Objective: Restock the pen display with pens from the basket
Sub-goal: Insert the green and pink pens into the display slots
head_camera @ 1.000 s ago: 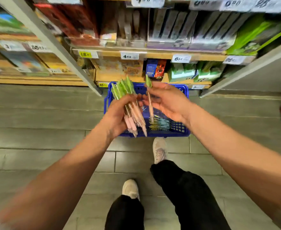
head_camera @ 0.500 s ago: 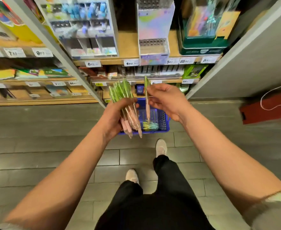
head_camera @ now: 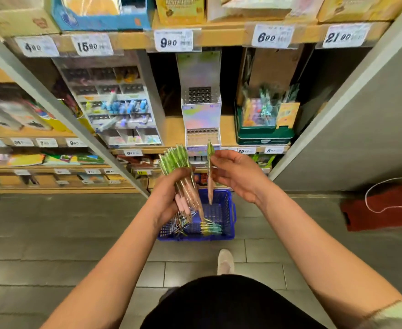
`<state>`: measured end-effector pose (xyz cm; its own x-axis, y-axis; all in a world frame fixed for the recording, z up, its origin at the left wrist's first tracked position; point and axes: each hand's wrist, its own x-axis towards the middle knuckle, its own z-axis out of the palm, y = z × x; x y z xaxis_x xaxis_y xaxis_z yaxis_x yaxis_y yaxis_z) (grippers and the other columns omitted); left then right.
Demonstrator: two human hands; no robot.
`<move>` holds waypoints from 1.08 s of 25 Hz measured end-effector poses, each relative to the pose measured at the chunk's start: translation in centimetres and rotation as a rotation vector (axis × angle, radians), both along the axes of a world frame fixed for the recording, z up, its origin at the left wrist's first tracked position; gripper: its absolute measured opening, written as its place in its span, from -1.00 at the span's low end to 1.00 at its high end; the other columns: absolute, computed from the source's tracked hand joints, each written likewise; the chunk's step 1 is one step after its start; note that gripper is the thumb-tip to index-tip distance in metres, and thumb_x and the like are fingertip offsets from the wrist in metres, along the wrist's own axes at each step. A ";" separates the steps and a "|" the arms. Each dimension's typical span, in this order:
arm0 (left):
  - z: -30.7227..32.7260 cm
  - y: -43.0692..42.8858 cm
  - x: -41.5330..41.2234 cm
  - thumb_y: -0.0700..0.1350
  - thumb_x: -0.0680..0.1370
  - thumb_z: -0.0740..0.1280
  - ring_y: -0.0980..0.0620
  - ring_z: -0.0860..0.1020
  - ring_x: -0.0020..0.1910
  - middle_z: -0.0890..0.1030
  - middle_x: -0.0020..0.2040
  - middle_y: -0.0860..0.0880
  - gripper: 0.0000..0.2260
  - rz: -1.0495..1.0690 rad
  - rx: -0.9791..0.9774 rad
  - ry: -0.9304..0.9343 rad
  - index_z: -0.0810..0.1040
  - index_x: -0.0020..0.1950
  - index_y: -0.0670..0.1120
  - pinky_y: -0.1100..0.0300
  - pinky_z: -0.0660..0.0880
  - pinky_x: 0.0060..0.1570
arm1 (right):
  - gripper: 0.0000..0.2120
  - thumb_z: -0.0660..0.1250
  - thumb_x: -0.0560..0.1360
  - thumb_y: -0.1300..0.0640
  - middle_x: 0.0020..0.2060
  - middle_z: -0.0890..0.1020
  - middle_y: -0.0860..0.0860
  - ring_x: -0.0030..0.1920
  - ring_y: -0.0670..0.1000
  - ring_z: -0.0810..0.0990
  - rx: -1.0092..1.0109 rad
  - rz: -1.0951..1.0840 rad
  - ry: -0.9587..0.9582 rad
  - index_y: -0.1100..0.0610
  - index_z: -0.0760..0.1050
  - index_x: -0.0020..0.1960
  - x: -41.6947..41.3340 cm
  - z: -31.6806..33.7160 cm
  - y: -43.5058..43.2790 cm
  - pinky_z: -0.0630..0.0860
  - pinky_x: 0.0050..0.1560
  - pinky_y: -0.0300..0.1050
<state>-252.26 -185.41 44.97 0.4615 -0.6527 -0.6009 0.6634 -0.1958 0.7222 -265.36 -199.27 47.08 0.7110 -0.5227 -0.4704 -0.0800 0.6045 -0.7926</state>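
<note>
My left hand (head_camera: 169,198) grips a bunch of pens (head_camera: 179,169) with green tops and pink barrels, tips pointing down. One single pen (head_camera: 210,172) of the same kind is pinched upright in my right hand (head_camera: 238,174), just right of the bunch. Below both hands a blue basket (head_camera: 229,210) stands on the floor with several more pens lying in it. Straight ahead on the wooden shelf stands the iridescent pen display (head_camera: 201,115), a stepped stand whose hole grids show no pens in them.
A white compartment organiser (head_camera: 114,110) with small items stands left of the display, a green pen box (head_camera: 264,124) to its right. A grey upright (head_camera: 76,129) and a grey side panel (head_camera: 352,119) frame the bay. A red bag (head_camera: 385,205) lies on the floor right.
My view has tilted upward from the basket to the shelf, bringing the pen display into sight. Both hands have risen with their pens, holding the same grip.
</note>
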 end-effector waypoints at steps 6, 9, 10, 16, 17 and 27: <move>-1.7 -3.7 1.2 -0.19 0.44 0.45 -0.07 0.65 -0.33 0.69 -0.20 -0.19 -0.78 0.051 -0.017 0.035 0.62 0.05 -0.25 0.11 0.60 -0.30 | -0.90 0.40 0.56 0.27 -0.17 0.69 0.08 -0.18 -0.01 0.68 0.020 -0.001 0.034 0.20 0.61 0.07 3.0 -1.3 -3.8 0.65 -0.12 -0.12; -2.1 -5.2 3.1 -0.22 0.54 0.37 -0.05 0.64 -0.36 0.68 -0.22 -0.18 -0.85 0.059 -0.031 0.030 0.61 0.07 -0.26 0.14 0.59 -0.32 | -0.86 0.38 0.57 0.26 -0.11 0.70 0.09 -0.15 0.01 0.68 0.035 -0.017 0.030 0.24 0.60 0.12 5.2 -1.8 -4.8 0.65 -0.12 -0.12; -2.4 -5.7 4.0 -0.22 0.55 0.36 -0.05 0.63 -0.36 0.67 -0.24 -0.18 -0.87 0.052 -0.037 0.023 0.62 0.04 -0.25 0.15 0.58 -0.32 | -0.84 0.39 0.57 0.26 -0.10 0.70 0.10 -0.14 0.01 0.69 0.029 -0.025 0.037 0.26 0.60 0.14 6.2 -2.1 -5.2 0.65 -0.13 -0.13; -4.2 -9.5 11.3 -0.20 0.54 0.37 -0.04 0.62 -0.35 0.64 -0.28 -0.13 -0.86 -0.051 -0.114 -0.020 0.69 -0.16 -0.15 0.17 0.57 -0.33 | -0.88 0.37 0.57 0.27 -0.13 0.72 0.06 -0.14 0.00 0.70 -0.004 -0.088 0.041 0.23 0.60 0.10 12.1 -4.3 -7.6 0.65 -0.13 -0.17; -4.6 -10.1 12.6 -0.18 0.51 0.40 -0.05 0.64 -0.32 0.66 -0.24 -0.14 -0.90 -0.068 -0.117 -0.031 0.70 -0.13 -0.15 0.15 0.58 -0.31 | -0.90 0.37 0.57 0.27 -0.15 0.73 0.05 -0.14 -0.01 0.70 -0.014 -0.100 0.039 0.22 0.61 0.08 13.0 -4.8 -8.0 0.65 -0.12 -0.18; -8.9 -14.2 19.5 -0.16 0.48 0.39 -0.06 0.62 -0.32 0.67 -0.18 -0.17 -0.92 -0.108 -0.164 -0.043 0.67 -0.11 -0.11 0.10 0.59 -0.30 | -0.90 0.31 0.59 0.34 -0.22 0.68 0.13 -0.18 -0.01 0.70 -0.352 -0.456 -0.030 0.29 0.59 -0.05 20.9 -5.9 -17.5 0.65 0.01 -0.15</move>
<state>-232.76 -199.62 36.03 0.4065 -0.7870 -0.4641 0.6129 -0.1418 0.7773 -244.50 -216.80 41.14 0.3876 -0.9008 -0.1960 0.1521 0.2722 -0.9501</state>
